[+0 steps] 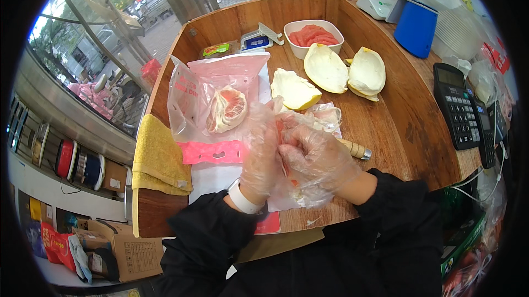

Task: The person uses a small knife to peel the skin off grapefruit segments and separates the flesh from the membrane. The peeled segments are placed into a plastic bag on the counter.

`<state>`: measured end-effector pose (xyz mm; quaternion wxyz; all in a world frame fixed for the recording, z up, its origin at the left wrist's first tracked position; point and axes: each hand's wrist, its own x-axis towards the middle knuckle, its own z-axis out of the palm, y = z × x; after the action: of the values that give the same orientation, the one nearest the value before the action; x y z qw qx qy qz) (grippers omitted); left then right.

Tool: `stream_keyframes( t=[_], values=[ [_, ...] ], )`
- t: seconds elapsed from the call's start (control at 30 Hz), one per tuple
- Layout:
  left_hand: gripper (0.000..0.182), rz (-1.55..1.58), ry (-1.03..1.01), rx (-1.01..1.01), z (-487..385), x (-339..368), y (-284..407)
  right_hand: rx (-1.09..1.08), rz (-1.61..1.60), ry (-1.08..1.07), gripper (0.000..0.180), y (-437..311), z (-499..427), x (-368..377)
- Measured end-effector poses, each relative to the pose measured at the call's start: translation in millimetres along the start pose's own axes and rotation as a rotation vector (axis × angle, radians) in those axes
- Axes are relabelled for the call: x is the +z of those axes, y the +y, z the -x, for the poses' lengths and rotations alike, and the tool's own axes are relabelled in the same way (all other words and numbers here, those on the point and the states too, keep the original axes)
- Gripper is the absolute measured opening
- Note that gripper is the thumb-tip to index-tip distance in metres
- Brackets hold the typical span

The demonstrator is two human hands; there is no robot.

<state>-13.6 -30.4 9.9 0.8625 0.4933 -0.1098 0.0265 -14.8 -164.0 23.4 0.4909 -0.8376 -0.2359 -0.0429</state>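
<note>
Both my hands wear thin clear plastic gloves and meet over the near part of a wooden tray table. My left hand (261, 150) and my right hand (318, 154) hold a red pomelo segment (279, 126) between them, mostly hidden by the fingers. Left of them, a larger peeled pomelo chunk (227, 110) with white membrane rests on a pink printed plastic bag (225, 69). Pale membrane scraps (327, 118) lie just beyond my right hand. A wooden tool handle (352, 147) with a metal end sticks out beside that hand; its other end is hidden.
Thick pomelo rinds (294, 90) lie farther back, near a white bowl (298, 51) holding red pulp (312, 36). Raised wooden walls (264, 13) edge the table. A yellow towel (161, 156) drapes over the left edge. At right stand a calculator (456, 108) and a blue container (415, 28).
</note>
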Motion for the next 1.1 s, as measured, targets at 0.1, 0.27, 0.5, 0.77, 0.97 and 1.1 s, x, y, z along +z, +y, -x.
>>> stream_keyframes(
  t=[0.1,0.27,0.5,0.77,0.97,1.1],
  values=[
    [0.054,-0.142,-0.04,0.107,2,-3,-5,0.026,-0.02,-0.017,0.018,1,-1,2],
    [0.057,-0.026,-0.055,0.131,-4,-16,-18,0.1,-0.233,-0.052,0.016,6,-3,0],
    [0.051,-0.27,-0.031,0.112,-4,-30,-18,0.065,-0.332,0.003,0.008,7,-5,-3],
    [0.03,-0.315,-0.055,0.067,0,-25,-15,0.03,-0.164,0.084,0.011,3,-2,-5],
    [0.03,-0.1,0.001,-0.032,1,-25,-4,0.033,-0.116,0.172,0.008,6,-5,-9],
    [0.03,-0.103,-0.092,-0.093,1,-21,6,0.021,0.028,0.219,0.011,12,-9,-13]
  ],
)
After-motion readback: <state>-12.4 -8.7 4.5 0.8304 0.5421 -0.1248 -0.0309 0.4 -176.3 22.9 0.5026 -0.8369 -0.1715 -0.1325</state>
